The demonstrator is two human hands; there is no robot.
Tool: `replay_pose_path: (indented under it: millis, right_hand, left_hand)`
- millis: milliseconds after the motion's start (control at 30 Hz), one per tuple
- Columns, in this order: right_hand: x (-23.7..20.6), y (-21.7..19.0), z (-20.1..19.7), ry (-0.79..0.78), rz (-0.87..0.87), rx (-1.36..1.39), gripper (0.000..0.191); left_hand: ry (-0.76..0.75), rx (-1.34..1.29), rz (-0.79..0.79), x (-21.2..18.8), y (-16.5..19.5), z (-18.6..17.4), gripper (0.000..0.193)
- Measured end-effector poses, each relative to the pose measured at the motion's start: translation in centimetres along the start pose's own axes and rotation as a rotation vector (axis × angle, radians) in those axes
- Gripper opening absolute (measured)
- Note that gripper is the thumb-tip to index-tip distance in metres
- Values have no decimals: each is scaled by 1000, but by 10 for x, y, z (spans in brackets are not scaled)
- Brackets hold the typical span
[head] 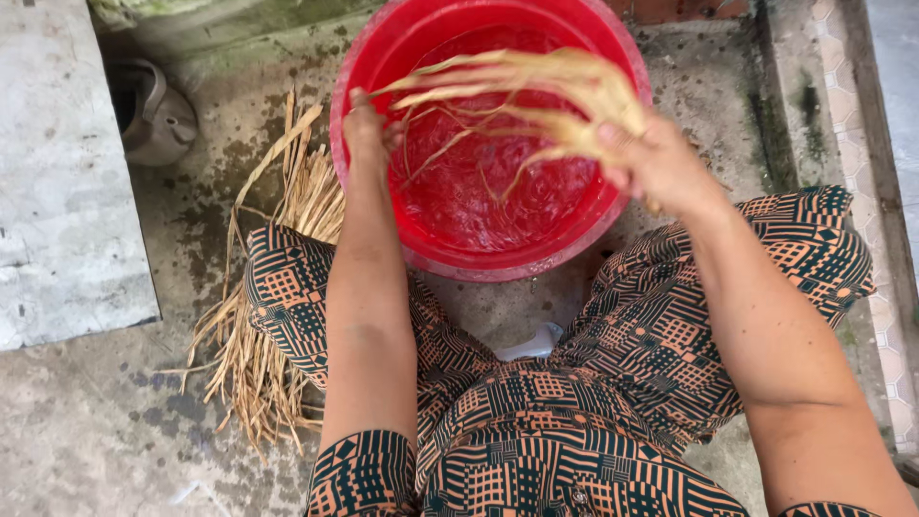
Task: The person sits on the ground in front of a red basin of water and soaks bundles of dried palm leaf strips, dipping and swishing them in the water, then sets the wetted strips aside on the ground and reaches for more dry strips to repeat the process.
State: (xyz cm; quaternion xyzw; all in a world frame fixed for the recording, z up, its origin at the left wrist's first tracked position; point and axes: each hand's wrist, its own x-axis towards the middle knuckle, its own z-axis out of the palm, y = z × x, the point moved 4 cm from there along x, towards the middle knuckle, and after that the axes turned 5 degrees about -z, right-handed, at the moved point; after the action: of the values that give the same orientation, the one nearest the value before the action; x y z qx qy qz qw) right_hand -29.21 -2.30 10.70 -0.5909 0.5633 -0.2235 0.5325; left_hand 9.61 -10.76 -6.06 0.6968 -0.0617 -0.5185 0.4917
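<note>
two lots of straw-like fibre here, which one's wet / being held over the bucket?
The pale bundle gripped in the right hand, above the red bucket; the dry pile lies on the ground left.

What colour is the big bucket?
The bucket is bright red, seen in the head view.

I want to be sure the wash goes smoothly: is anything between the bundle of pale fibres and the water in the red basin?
Nothing visible. The right hand holds the fibre bundle directly over the red basin; the left hand touches the strand ends at the rim. The water below looks clear.
</note>
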Motion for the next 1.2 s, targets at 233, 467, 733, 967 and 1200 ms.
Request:
replay_pose_path:
  millis: [233, 467, 733, 967, 1200]
  right_hand:
    - [36, 18, 15, 111, -154, 279, 19]
    - [34, 23, 106, -314, -149, 23, 26]
    - [-4, 15, 120, -552, -110, -218, 28]
    - [13, 46, 95, -597, -61, -227, 31]
    - [125, 119, 47, -22, 245, -158, 29]
  left_hand:
    - [-649, 739, 89, -103, -38, 76, 110]
    - [-890, -278, -199, -125, -65, 131, 44]
    - [-347, -572, -114, -17, -5, 28, 25]
    - [-294, -135, 56, -8, -13, -3, 41]
    - [-302, 435, -47, -7, -84, 16, 63]
